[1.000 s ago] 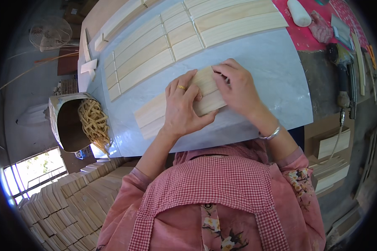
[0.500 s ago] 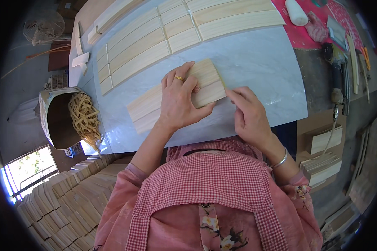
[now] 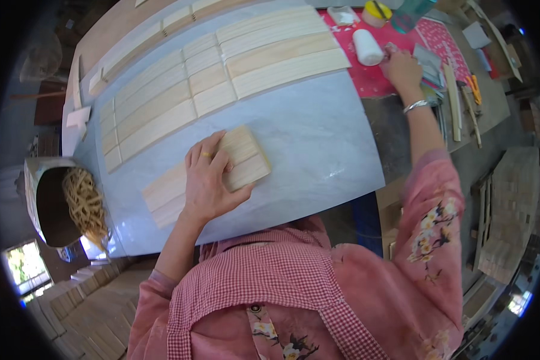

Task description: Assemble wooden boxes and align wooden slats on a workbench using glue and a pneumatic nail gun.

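My left hand [image 3: 205, 177] grips a pale wooden board [image 3: 247, 157] on the table, fingers bent over its top and thumb along its near edge. A lengthwise line runs down the board, and its right end looks yellowish. Out at the far right, my right hand [image 3: 404, 71] is closed on a crumpled pinkish rag [image 3: 390, 48] lying on a red cloth [image 3: 366, 84]. Most of the rag is hidden under the fingers. Just left of it a white cylinder [image 3: 367, 47] lies on its side.
Rows of pale slats [image 3: 210, 78] cover the far part of the bluish table [image 3: 318, 144]. An open container [image 3: 42, 171] with tan curled strips [image 3: 84, 204] stands at the left. Orange-handled scissors [image 3: 475, 90] and sticks [image 3: 453, 102] lie at far right. Stacked boards [image 3: 84, 300] fill the lower left.
My right hand has left the board's right end and reached out to the rag on the red cloth. My left hand stays on the board. The whole view has shifted toward the right.
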